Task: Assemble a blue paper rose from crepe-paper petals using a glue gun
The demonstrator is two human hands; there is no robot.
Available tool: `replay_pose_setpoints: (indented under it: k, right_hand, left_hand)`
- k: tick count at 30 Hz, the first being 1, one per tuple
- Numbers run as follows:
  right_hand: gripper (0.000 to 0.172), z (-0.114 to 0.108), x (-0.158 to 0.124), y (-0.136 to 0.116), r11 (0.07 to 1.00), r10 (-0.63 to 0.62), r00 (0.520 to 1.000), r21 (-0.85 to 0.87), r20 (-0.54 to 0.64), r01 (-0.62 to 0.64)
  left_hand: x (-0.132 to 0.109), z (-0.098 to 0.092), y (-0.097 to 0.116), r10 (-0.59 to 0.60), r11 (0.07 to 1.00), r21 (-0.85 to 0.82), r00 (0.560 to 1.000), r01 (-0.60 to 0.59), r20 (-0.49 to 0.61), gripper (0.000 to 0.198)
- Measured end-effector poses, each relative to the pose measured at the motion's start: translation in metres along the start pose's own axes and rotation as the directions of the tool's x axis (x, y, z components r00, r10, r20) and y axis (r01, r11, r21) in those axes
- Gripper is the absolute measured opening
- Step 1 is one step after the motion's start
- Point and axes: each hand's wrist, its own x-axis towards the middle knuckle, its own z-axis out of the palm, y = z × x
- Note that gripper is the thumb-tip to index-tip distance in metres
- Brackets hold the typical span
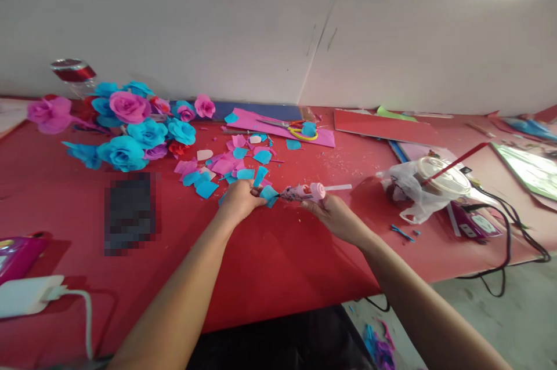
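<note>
Where both hands meet over the red bench (282, 265), the left hand (240, 200) has its grip pinched shut on a blue paper piece (268, 194), fingers and thumb clamped on its edge. Right hand (336, 218): grip wrapped closed around a pink-and-white glue gun (305, 191). The nozzle points left, touching or just short of the blue piece, cannot tell which. A pale glue stick (338, 187) pokes out of the gun's back end. Piece and gun are held just above the bench, mid-frame. Just behind the hands lie loose pink and blue paper scraps (230, 164). Further back, yellow-handled scissors (292, 127) lie on a pink sheet (261, 120). Back left is a heap of blue and pink paper flowers (124, 152), with a red-lidded jar (73, 71) behind it. Right of the hands stands a lidded cup (444, 180) with a red straw, inside a clear plastic bag, with a black cable (513, 236) beyond it. Front left, a white charger (26, 294).
</note>
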Motion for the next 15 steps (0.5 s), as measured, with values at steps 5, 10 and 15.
replay_pose_setpoints:
  k: [5, 10, 15]
  right_hand:
    - [0.042, 0.0002, 0.0029, 0.0053, 0.999, 0.023, 1.000, -0.026, -0.015, -0.023]
    - [0.036, -0.0014, 0.0029, -0.0018, 1.000, 0.002, 0.999, -0.024, -0.036, -0.003]
    - [0.034, -0.0005, 0.0019, -0.0044, 0.998, -0.064, 0.996, -0.025, -0.059, 0.062]
  left_hand:
    - [-0.0030, -0.0013, 0.0047, -0.037, 0.999, 0.034, 0.999, 0.038, -0.039, 0.020]
    - [-0.0041, -0.0017, 0.0066, -0.027, 0.998, 0.049, 0.999, 0.029, -0.039, 0.019]
    - [-0.0046, -0.0022, 0.0087, -0.024, 0.998, 0.057, 0.999, 0.026, -0.041, 0.019]
